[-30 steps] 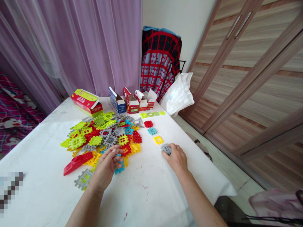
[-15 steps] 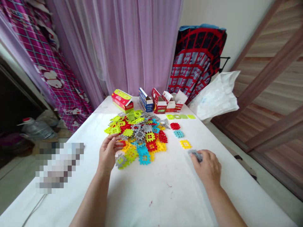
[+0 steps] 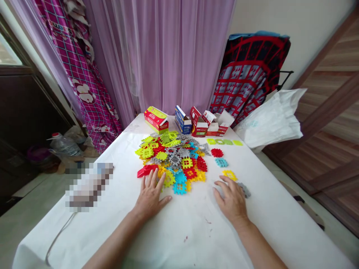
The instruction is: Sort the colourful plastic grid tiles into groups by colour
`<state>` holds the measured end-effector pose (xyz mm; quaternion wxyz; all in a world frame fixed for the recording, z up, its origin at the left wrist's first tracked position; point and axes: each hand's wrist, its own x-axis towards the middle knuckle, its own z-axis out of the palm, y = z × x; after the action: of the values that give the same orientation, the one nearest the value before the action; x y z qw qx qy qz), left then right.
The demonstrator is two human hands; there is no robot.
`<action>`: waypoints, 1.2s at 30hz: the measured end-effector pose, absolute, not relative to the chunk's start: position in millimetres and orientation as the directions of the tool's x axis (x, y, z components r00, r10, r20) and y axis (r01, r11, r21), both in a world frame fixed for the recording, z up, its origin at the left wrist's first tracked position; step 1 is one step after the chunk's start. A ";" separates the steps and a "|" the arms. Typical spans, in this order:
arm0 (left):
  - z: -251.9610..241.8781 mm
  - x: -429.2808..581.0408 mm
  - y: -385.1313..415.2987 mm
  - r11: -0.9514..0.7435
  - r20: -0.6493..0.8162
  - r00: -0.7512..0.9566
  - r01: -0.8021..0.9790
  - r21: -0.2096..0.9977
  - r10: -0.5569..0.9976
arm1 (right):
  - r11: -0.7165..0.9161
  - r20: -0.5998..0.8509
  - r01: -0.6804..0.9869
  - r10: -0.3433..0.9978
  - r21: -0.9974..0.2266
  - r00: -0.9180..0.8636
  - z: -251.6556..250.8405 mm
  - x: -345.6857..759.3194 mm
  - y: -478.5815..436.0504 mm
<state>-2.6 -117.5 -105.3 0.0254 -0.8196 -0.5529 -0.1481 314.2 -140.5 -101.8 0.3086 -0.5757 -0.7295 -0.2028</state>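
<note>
My left hand [image 3: 150, 195] lies with fingers spread at the near left edge of a heap of interlocking plastic building tiles [image 3: 175, 160] in red, yellow, blue, green and grey. Just beyond its fingertips is a red plastic piece [image 3: 147, 170]. My right hand [image 3: 232, 200] is apart from the heap, fingers loosely bent and parted, with nothing in them. Beside it, partly hidden, a grey tile [image 3: 245, 190] rests on the table. Farther up that side lie a yellow tile [image 3: 230, 175], a blue tile [image 3: 221, 162] and a red tile [image 3: 217, 152].
Green tiles [image 3: 228, 142] form a row behind the red one. Several small cartons, among them a red and yellow box [image 3: 156, 120] and a blue box [image 3: 183, 120], stand at the table's far end. A white bag [image 3: 272, 119] leans at the right; a cable [image 3: 57, 237] runs at left.
My right hand has let go of the grey tile and drawn left from it. My left hand has opened flat at the heap's near edge. The view has shifted left.
</note>
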 end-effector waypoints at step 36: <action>-90.6 -1.4 -52.7 -0.245 0.355 -0.153 0.479 0.843 0.922 | 0.202 0.347 0.950 0.931 -0.237 -0.112 -53.6 185.4 -11.4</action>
<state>-1.4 -52.7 -90.6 -0.2225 -0.6115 -0.5729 -0.4983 185.4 -11.4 -53.6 0.2139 -0.6311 -0.7453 -0.0221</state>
